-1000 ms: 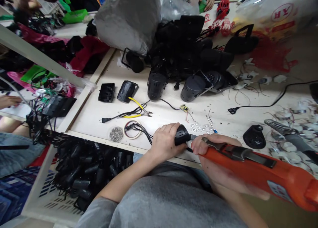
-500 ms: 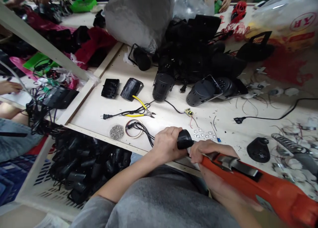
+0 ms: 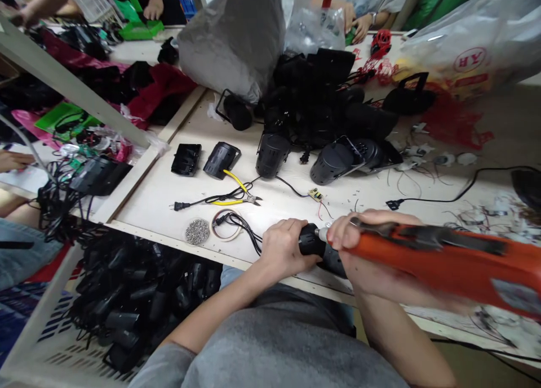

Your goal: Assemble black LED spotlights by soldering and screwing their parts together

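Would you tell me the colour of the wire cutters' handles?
Yellow: the wire cutters' handles, best seen in the head view.

The person wears a plain grey T-shirt [image 3: 287, 343] of soft, faintly mottled fabric, which fills the near edge of the view. Its short left sleeve [image 3: 163, 365] has a wide, loose opening with a simple hem and ends above the elbow at near left. Past the shirt's far edge, a patch of pale blue jeans [image 3: 231, 276] shows at near centre. The left forearm [image 3: 215, 315] and right forearm [image 3: 399, 337] are bare and slim, as are the left hand [image 3: 285, 248] and right hand [image 3: 359, 247].
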Demonstrator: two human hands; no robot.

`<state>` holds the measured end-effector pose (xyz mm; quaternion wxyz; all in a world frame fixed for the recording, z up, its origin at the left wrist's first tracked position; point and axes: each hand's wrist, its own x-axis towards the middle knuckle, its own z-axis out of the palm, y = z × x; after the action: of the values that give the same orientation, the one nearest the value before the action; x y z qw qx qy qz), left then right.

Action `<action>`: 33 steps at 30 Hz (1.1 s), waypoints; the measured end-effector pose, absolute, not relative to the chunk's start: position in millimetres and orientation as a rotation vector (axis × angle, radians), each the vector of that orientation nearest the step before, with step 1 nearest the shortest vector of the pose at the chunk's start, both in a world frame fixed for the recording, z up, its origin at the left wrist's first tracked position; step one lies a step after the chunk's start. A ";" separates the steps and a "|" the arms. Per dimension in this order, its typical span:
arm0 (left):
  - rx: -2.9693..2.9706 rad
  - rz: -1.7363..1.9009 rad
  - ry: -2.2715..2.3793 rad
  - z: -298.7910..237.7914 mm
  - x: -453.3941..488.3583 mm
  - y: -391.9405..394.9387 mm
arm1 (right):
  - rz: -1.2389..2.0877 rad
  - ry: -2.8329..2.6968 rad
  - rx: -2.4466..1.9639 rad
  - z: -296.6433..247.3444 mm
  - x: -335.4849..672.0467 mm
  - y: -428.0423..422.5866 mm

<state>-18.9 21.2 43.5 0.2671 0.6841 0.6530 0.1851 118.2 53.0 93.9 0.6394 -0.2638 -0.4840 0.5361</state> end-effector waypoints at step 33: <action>1.896 0.399 1.789 42.6 -14.6 18.9 | 1.385 -0.995 -0.577 71.7 79.1 82.2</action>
<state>-14.6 18.9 42.6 0.2495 0.6961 0.6571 0.1465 79.1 82.2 71.7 0.6214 -0.2511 -0.4329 0.6028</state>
